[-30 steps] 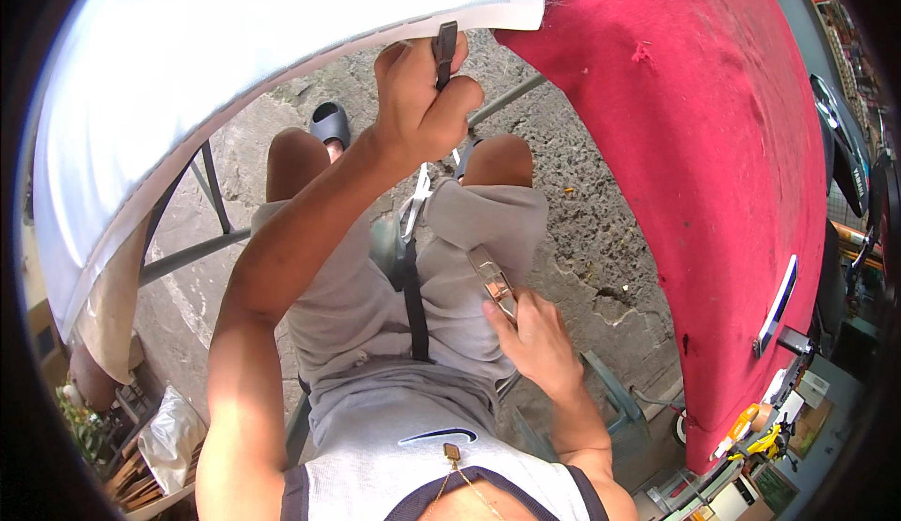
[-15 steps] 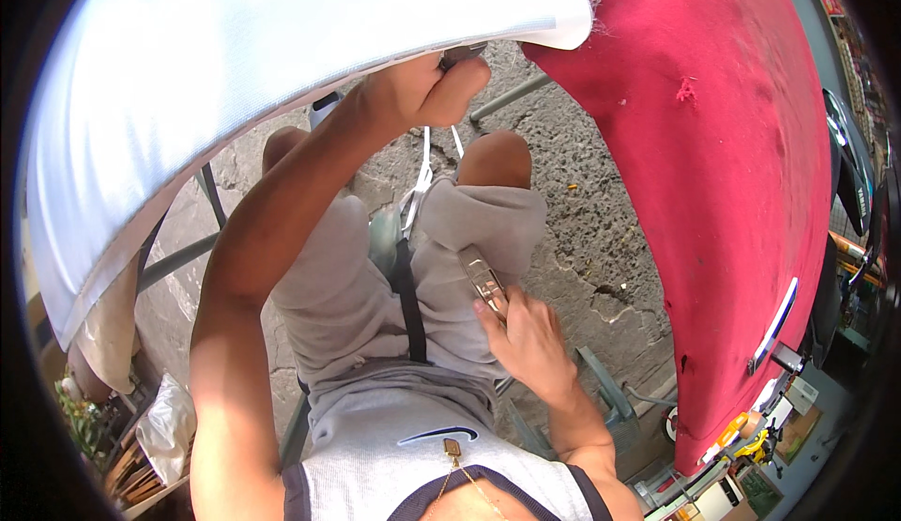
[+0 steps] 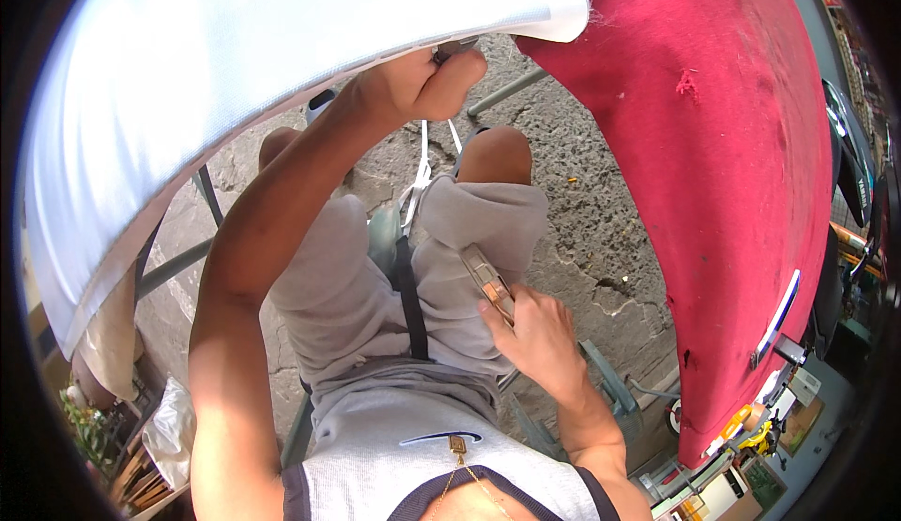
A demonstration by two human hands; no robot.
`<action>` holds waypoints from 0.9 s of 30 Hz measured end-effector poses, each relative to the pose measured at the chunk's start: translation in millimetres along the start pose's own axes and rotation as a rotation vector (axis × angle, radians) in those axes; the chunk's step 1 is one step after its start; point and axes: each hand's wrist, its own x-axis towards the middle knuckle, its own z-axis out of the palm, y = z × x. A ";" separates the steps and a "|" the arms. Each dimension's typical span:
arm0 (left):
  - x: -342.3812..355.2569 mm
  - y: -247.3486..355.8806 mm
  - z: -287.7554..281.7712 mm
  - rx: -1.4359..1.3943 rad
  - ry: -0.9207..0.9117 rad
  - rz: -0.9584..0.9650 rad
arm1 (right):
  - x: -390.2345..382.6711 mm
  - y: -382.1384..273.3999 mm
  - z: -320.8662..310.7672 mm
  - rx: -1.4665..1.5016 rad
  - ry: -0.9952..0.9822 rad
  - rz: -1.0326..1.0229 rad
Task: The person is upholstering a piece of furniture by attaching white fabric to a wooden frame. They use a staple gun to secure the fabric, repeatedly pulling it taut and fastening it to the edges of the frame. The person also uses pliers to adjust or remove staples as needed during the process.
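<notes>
A large white fabric panel (image 3: 310,14) spans the top left, its edge curving down to the left. At that edge my left hand (image 3: 422,84) is curled closed around a small dark object (image 3: 457,49); its kind is mostly hidden by the hand and the fabric. My right hand (image 3: 540,333) rests low, over my right thigh, with its fingers wrapped round a narrow silver metal hand tool (image 3: 486,277) that looks like a hand stapler. The tool lies against my grey trousers (image 3: 469,230), away from the fabric.
Red cloth (image 3: 713,145), worn and torn in spots, hangs over something at the right. Below lies cracked concrete (image 3: 601,239) with green metal bars (image 3: 507,94). At lower left are a white plastic bag (image 3: 169,432) and sticks (image 3: 141,483). Yellow tools (image 3: 758,438) stand at lower right.
My right hand has shifted very slightly, with the silver tool still in it. My left hand stays closed at the white fabric's edge. The view has moved a little.
</notes>
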 end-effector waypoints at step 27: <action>-12.3 -11.6 -2.3 -0.382 -0.180 -0.340 | 82.9 -84.9 -38.3 0.520 0.613 -0.707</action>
